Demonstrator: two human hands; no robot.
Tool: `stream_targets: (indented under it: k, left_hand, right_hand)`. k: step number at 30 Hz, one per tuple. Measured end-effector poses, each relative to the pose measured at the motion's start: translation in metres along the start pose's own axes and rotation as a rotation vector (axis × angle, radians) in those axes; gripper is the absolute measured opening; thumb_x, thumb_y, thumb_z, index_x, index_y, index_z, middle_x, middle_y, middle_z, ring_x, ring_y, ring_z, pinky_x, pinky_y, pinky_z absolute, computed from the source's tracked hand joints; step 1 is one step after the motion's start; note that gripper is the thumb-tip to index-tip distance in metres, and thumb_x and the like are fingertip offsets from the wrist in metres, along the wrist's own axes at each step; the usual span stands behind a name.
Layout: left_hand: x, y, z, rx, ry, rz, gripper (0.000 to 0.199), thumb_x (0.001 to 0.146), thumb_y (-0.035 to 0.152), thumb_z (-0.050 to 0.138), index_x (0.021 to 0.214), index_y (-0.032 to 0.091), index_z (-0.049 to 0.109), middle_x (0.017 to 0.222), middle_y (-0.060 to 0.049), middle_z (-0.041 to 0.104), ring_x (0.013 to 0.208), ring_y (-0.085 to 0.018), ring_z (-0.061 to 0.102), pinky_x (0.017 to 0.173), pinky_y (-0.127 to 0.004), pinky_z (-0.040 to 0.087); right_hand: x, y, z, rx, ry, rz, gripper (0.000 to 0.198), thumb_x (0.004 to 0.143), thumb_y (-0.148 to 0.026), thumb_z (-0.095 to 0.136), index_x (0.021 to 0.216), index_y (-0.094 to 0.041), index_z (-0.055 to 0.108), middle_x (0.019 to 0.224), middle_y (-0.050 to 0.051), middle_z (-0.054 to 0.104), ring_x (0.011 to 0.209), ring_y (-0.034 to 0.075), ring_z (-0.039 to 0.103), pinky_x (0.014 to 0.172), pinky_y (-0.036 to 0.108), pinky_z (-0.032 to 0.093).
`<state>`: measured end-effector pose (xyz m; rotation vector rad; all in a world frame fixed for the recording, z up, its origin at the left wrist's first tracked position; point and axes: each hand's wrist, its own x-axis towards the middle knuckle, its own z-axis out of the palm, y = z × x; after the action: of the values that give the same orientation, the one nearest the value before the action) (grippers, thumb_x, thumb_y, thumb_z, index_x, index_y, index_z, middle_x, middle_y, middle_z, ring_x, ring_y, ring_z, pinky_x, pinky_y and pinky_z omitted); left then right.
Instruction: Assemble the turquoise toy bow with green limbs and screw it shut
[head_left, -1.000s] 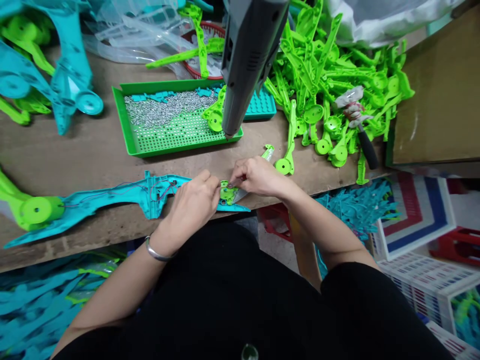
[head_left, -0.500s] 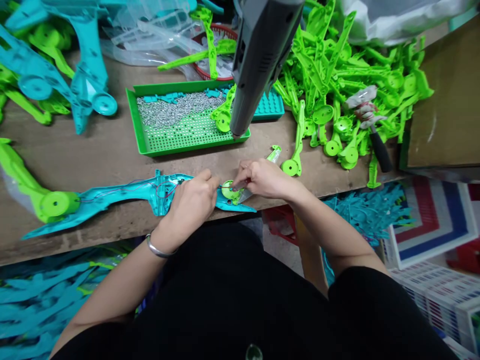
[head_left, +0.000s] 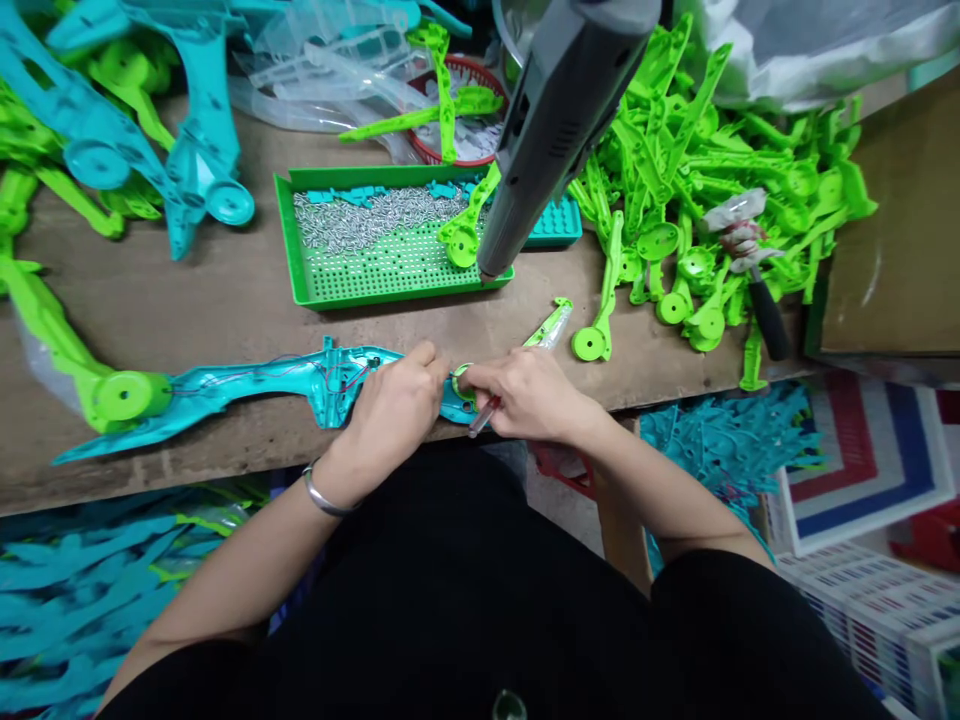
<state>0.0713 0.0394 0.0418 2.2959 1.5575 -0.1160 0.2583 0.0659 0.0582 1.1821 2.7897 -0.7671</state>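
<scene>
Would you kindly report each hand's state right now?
Left hand: curled over the turquoise part; grip cannot be told.
Right hand: partly curled, a clear piece protruding beneath; grip cannot be told.

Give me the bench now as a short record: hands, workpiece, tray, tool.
Left hand: over the blue part; grip hidden
Right hand: at the green round piece, slim clear item showing below
Blue part: on the bench, thin wires along it
Green tray: small metal pieces inside
Grey tool: tip down, seen before tray's right end
</scene>
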Motion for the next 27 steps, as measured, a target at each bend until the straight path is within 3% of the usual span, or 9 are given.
stream_targets:
  k: [12,19,27]
  left_hand:
    - [-0.001,-0.004,0.005,-0.048,0.046,0.01,0.028,0.097,0.017,0.041,0.085,0.015,0.067,0.087,-0.007,0.058,0.064,-0.017,0.052,0.053,-0.033,0.028]
    - [-0.006,-0.028,-0.002,-0.295,0.212,0.077,0.019,0.094,0.02,0.053,0.084,0.015,0.067,0.082,-0.005,0.057,0.074,-0.017,0.057,0.064,-0.029,0.04]
    - [0.001,-0.04,-0.019,-0.378,0.067,0.102,0.015,0.087,0.02,0.054,0.081,0.017,0.068,0.078,-0.003,0.062,0.074,-0.016,0.057,0.069,-0.029,0.039]
  right_hand:
    - [-0.003,-0.011,0.014,-0.212,-0.017,0.003,0.022,0.086,-0.016,0.046,0.098,-0.017,0.064,0.081,0.004,0.07,0.064,0.016,0.053,0.064,0.034,0.023]
    - [-0.004,-0.02,0.012,-0.303,-0.044,0.017,0.032,0.092,-0.025,0.048,0.12,-0.02,0.061,0.096,0.006,0.073,0.067,0.018,0.059,0.064,0.035,0.023]
    - [-0.005,-0.015,0.015,-0.254,-0.06,0.026,0.042,0.094,-0.022,0.045,0.135,-0.022,0.056,0.103,0.007,0.072,0.074,0.018,0.061,0.064,0.035,0.027]
